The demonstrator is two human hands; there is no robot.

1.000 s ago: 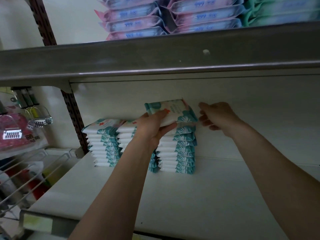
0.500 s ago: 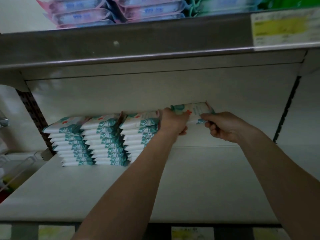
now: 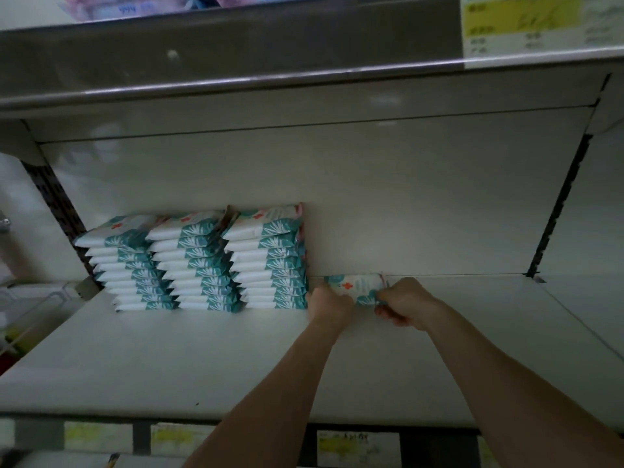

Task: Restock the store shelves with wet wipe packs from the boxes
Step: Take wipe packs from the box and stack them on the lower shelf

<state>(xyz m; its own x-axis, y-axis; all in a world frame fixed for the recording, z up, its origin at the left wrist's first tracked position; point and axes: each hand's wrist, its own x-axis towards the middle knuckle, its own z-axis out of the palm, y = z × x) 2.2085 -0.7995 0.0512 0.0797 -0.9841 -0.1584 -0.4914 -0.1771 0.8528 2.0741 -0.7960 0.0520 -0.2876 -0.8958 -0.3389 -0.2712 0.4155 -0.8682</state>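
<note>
At the far edge of the pale white shelf board, against the back panel, a flat white-and-teal wet wipe pack with a red cross mark lies low on the board, just right of three stacks of matching white-and-teal packs. Both hands grip it, the left hand with fingers curled closed over its left end and the right hand with fingers pinched on its right end. Above, a grey metal shelf edge carries a yellow-and-white price label at the right.
</note>
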